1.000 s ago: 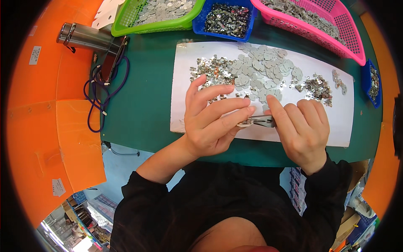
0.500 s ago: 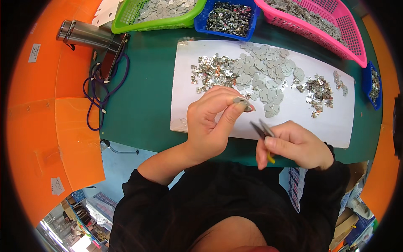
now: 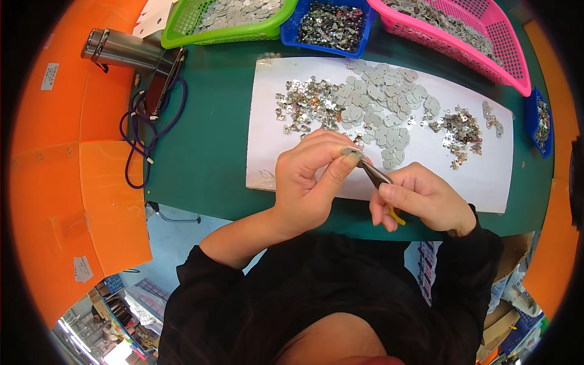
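Observation:
Between thumb and forefinger, my left hand point(image 3: 313, 179) pinches a small grey metal plate point(image 3: 351, 151). My right hand point(image 3: 426, 198) is wrapped round pliers point(image 3: 376, 174) with yellow handles, their narrow jaws at the plate's right edge; whether they grip it is too small to tell. Beyond my hands, a white sheet point(image 3: 267, 121) carries a heap of flat grey plates point(image 3: 386, 97). Left of that heap lies a pile of shiny small metal clips point(image 3: 310, 103). A second, darker pile of metal clips point(image 3: 462, 134) lies to the right.
Along the far edge stand a green basket point(image 3: 225, 36) of grey plates, a blue tray point(image 3: 325, 48) of small parts and a pink basket point(image 3: 450, 61). A smaller blue tray point(image 3: 538, 128) is at right. A steel flask point(image 3: 128, 48) and purple cord point(image 3: 182, 103) lie at left.
My right hand has brought the pliers up and left, their jaws closing from apart to together at the plate. My left hand has shifted only slightly.

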`<state>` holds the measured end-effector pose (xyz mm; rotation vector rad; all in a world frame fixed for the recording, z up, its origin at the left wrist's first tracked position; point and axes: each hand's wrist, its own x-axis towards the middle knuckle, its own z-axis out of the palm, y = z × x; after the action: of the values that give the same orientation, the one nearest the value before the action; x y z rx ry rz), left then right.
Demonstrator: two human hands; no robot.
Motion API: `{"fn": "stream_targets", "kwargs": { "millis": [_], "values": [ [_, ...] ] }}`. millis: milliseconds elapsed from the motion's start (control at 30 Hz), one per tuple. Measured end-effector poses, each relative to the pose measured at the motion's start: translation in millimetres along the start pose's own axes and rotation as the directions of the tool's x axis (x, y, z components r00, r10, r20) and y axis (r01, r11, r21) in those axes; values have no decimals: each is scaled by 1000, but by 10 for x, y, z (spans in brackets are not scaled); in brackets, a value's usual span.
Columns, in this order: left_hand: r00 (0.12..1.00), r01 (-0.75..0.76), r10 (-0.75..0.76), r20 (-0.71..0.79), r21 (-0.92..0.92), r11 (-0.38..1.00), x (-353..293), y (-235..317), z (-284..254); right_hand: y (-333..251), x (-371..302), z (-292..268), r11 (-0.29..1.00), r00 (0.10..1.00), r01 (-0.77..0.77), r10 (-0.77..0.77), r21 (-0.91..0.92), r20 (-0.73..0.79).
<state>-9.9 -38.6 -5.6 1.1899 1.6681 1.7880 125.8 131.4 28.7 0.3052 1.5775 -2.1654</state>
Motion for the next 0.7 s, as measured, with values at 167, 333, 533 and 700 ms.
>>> {"fn": "stream_targets", "kwargs": {
  "millis": [167,333,533,700],
  "values": [
    [997,-68,68,-34,19,998,-21,-15,13,22,26,15,1000,1000,12,-12,29,8],
    [992,-126,129,-12,142,982,-22,56,-3,-56,-25,18,999,999,-23,25,-35,45],
    [993,-85,97,-60,185,979,-54,58,32,-137,-28,214,795,963,23,-180,-606,-200],
    [985,-28,57,-163,175,984,-50,-38,117,-9,20,413,428,775,-166,-501,-889,-386]
  ]
}}
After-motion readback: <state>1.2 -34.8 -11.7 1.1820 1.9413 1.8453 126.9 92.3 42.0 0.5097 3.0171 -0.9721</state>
